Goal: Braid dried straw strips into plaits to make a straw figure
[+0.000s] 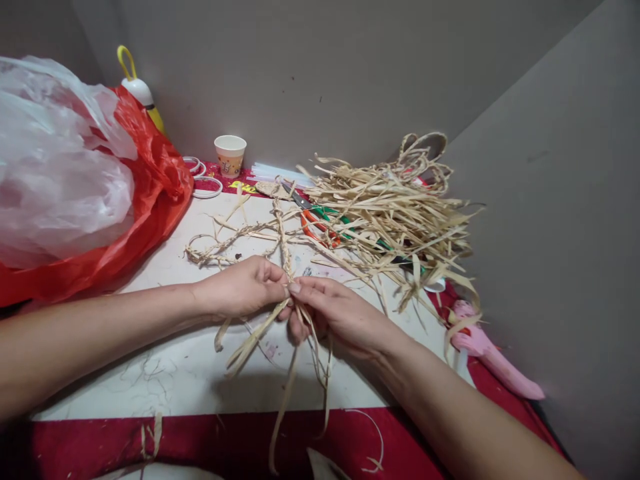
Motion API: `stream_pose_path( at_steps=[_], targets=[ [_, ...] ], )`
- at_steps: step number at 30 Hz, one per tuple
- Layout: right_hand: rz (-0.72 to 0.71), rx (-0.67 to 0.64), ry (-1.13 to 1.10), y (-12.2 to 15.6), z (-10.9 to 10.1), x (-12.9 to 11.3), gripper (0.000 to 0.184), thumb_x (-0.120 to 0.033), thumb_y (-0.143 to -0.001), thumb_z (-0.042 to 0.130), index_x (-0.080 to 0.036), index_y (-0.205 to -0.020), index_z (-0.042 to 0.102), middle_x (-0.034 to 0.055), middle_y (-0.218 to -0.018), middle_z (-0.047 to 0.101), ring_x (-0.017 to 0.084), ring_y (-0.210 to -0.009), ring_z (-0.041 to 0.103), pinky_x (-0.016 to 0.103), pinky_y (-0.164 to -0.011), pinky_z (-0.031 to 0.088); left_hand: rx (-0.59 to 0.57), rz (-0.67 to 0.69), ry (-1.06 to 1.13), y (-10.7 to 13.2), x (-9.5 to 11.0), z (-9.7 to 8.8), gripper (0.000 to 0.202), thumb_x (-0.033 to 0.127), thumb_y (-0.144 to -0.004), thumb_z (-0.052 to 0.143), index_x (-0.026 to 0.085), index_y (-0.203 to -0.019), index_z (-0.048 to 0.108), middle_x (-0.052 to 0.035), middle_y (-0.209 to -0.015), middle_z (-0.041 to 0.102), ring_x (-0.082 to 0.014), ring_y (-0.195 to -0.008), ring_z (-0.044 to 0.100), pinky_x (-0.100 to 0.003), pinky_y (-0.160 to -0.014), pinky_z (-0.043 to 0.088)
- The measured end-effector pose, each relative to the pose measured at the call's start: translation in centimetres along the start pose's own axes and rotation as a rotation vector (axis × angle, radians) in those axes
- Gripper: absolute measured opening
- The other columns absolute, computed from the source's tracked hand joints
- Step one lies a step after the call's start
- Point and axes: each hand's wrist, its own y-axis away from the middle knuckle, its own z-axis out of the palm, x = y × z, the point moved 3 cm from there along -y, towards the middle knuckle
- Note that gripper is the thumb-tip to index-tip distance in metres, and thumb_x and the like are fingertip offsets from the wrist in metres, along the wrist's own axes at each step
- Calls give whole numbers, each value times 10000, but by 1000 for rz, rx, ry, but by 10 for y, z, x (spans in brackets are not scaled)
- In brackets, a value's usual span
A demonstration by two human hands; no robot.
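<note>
A braid of dried straw-coloured strips (283,247) runs away from me up the white board. At its near end my left hand (250,287) pinches the strands between thumb and fingers. My right hand (327,307) grips the same spot from the other side, its thumb almost touching the left one. Loose strips (255,340) hang from between both hands toward the table's front edge. Left of the braid lies a thin twisted cord (215,250) with a loop at its end. Parts of the fingers hide the exact crossing of the strands.
At right lies a heap of dried strips (395,200), with orange-handled scissors (320,227) at its edge. A paper cup (231,157) and white rings (207,188) stand near the wall. Plastic bags (65,167) bulge at left. A pink object (493,353) lies at far right.
</note>
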Motion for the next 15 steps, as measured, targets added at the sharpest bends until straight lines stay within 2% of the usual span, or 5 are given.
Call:
stream_pose_path(
  at_steps=[3, 5, 9, 12, 15],
  targets=[
    [57, -58, -80, 3, 1, 2, 362, -445, -747, 662, -188, -695, 414, -94, -511, 375, 21, -377, 240, 138, -340, 216, 65, -31, -52, 0, -1, -3, 166, 238, -777, 526, 160, -633, 500, 92, -438, 351, -32, -374, 243, -193, -382, 137],
    [66, -63, -26, 4, -2, 1, 373, -461, -776, 634, -192, -678, 396, -114, -480, 286, 21, -373, 175, 133, -330, 150, 60, -27, -85, -1, -2, -5, 148, 233, -777, 517, 158, -649, 511, 90, -451, 350, -33, -382, 245, -193, -388, 143],
    [64, -119, 116, 1, -10, 0, 382, -495, -846, 522, -164, -657, 490, -103, -439, 278, 28, -342, 169, 159, -308, 134, -5, -3, -191, -2, -2, -7, 161, 248, -793, 489, 147, -688, 557, 81, -477, 351, -43, -408, 248, -200, -398, 164],
    [85, -154, 68, -2, -11, 1, 395, -461, -830, 553, -176, -587, 426, -96, -446, 291, 25, -343, 171, 164, -307, 129, 21, 33, -306, -2, -1, -9, 175, 273, -797, 494, 161, -664, 502, 71, -516, 360, -56, -464, 293, -195, -427, 210],
    [95, -128, 21, -3, -7, 2, 387, -410, -816, 563, -183, -557, 385, -96, -441, 289, 23, -340, 170, 162, -308, 122, 45, 77, -449, 0, 1, -7, 196, 272, -817, 462, 168, -652, 472, 64, -546, 359, -66, -509, 314, -195, -463, 247]
  ],
)
